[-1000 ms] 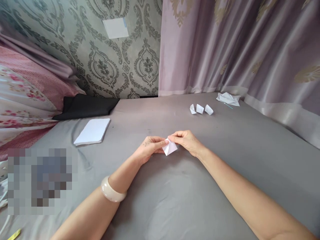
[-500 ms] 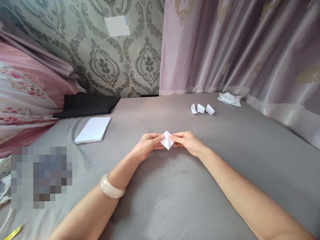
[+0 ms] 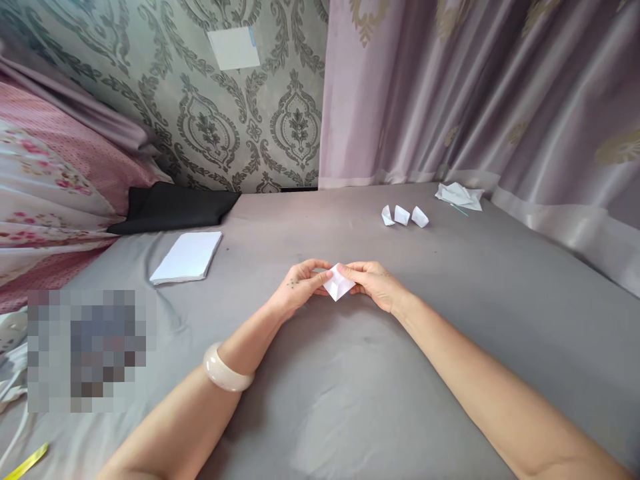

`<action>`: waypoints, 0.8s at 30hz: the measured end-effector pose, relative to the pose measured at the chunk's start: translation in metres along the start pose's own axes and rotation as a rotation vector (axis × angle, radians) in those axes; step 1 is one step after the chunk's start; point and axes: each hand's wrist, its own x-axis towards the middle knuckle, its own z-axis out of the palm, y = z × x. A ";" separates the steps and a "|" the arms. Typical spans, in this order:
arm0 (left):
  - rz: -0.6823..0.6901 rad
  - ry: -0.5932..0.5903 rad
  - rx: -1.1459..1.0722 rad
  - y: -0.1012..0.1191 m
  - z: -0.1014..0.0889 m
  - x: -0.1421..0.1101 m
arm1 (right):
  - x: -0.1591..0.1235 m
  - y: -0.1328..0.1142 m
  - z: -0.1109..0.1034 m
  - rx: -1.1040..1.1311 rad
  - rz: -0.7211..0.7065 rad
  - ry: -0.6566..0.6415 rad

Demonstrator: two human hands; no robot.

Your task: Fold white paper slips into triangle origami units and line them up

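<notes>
A small white folded paper [image 3: 338,287], diamond-shaped with a crease running to its lower corner, is held up between both hands over the grey sheet. My left hand [image 3: 303,283] pinches its left side, thumb on the front and fingers behind. On the other side my right hand [image 3: 376,283] grips the paper the same way, its thumb pressing near the top corner. The fingers behind the paper are partly hidden. A pale bangle [image 3: 227,371] circles my left forearm.
On the grey sheet [image 3: 325,413] lie a stack of white paper [image 3: 187,257] at left and a black cloth [image 3: 180,208] behind it. Three small folded paper pieces [image 3: 401,215] stand back right, near a pile of papers [image 3: 459,195] by the curtain [image 3: 425,93]. A yellow strip [image 3: 29,461] lies front left.
My right thumb has shifted up and inward over the paper's top corner. The folded paper has turned slightly, and my left hand has moved a little to the right.
</notes>
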 end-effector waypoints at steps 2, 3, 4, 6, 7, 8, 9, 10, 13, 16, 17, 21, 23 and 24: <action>-0.020 0.014 -0.004 0.001 0.004 -0.001 | 0.001 0.002 0.001 0.008 -0.007 0.014; -0.038 0.021 0.002 0.001 0.005 -0.002 | 0.002 0.003 0.001 0.008 -0.015 0.028; -0.056 0.025 0.014 0.002 0.006 -0.003 | 0.003 0.004 0.001 0.006 -0.026 0.046; -0.098 0.007 0.046 0.004 0.007 -0.003 | 0.005 0.006 0.000 0.003 -0.036 0.077; -0.117 -0.010 0.059 0.005 0.006 -0.003 | 0.006 0.007 -0.001 0.014 -0.029 0.090; -0.126 -0.020 0.068 0.005 0.006 -0.003 | 0.006 0.007 -0.001 0.039 -0.012 0.097; -0.128 -0.016 0.073 0.006 0.005 -0.003 | 0.006 0.006 -0.002 0.073 0.015 0.091; -0.120 0.004 0.075 0.005 0.005 -0.003 | 0.005 0.005 -0.002 0.108 0.047 0.066; -0.057 0.091 0.074 0.003 0.004 0.000 | 0.002 0.001 0.000 0.151 0.112 -0.036; -0.010 0.103 0.087 0.000 0.004 0.001 | 0.000 -0.001 0.002 0.118 0.123 -0.054; -0.006 0.102 0.090 0.000 0.005 0.002 | 0.000 0.000 0.002 0.114 0.127 -0.049; -0.066 0.078 0.063 0.001 0.005 0.000 | 0.003 0.002 0.000 0.127 0.145 -0.066; -0.110 0.042 0.031 0.001 0.004 0.000 | 0.003 0.002 -0.001 0.136 0.160 -0.077; -0.123 0.026 0.016 0.001 0.004 0.000 | 0.004 0.002 -0.001 0.140 0.168 -0.081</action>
